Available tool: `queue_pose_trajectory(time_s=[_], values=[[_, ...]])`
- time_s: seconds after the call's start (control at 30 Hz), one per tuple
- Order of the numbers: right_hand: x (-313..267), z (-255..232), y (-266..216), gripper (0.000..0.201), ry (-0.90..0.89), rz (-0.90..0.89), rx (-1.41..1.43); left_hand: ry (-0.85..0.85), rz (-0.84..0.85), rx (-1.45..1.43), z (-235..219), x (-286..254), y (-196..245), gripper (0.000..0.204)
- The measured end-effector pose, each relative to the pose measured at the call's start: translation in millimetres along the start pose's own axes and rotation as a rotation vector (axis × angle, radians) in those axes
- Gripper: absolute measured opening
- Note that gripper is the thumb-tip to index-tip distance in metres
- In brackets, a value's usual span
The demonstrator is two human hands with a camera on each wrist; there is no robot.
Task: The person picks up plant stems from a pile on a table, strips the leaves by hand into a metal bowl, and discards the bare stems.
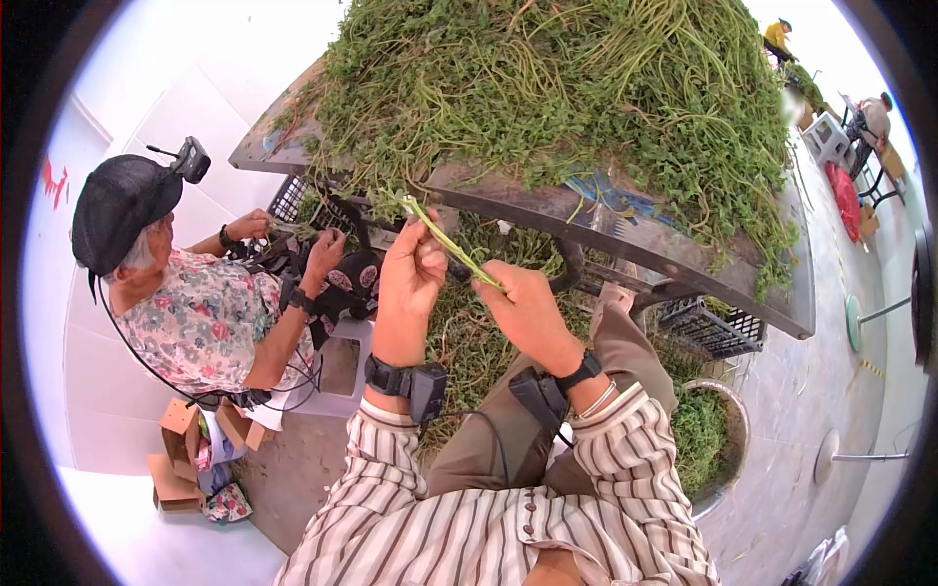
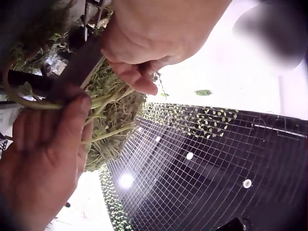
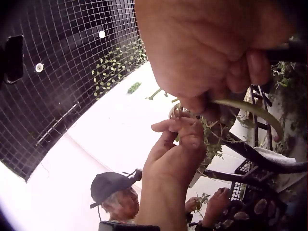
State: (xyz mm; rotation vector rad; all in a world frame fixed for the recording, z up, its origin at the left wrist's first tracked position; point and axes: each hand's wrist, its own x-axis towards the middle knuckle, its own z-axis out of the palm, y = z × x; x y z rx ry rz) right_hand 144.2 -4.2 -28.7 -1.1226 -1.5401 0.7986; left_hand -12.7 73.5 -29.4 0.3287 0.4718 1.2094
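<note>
A few long green plant stems stretch between my two hands, slanting down to the right in the head view. My left hand pinches their upper end, just in front of the table edge. Lower down, my right hand grips the same stems between thumb and curled fingers. In the left wrist view the stems fan out beside the right thumb, with small leaves on them. A thick stem sticks out past the right fingers in the right wrist view.
A table bears a big heap of leafy greens. Black crates stand beneath it, and cut greens cover the floor. A round tub of greens stands at my right. Another person sits at my left, handling stems.
</note>
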Motion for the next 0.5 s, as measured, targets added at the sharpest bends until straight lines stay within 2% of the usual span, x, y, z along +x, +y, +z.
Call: queue_pose_trajectory(time_s=[0.1, 0.17, 0.3, 0.4, 0.47, 0.5], values=[[-0.7, 3.0, 2.9, 0.015, 0.013, -0.02, 0.008, -0.064, -0.001, -0.004, 0.5, 1.4, -0.6, 0.018], [-1.0, 3.6, 4.4, 0.017, 0.0, -0.031, -0.008, 0.004, 0.059, 0.106, 8.1, -1.6, -2.6, 0.02], [-1.5, 1.8, 2.3, 0.018, -0.013, -0.009, -0.017, 0.011, 0.083, 0.141, 5.7, -0.2, -5.0, 0.021], [-1.2, 3.0, 5.1, 0.018, -0.006, -0.034, -0.027, -0.063, 0.061, 0.111, 9.4, -0.8, -5.5, 0.021], [-1.4, 3.1, 4.6, 0.019, 0.011, -0.025, -0.038, 0.175, 0.067, 0.213, 16.8, -2.5, -6.2, 0.018], [-1.3, 3.2, 4.7, 0.019, 0.011, -0.025, -0.037, 0.175, 0.067, 0.213, 16.7, -2.4, -6.1, 0.018]])
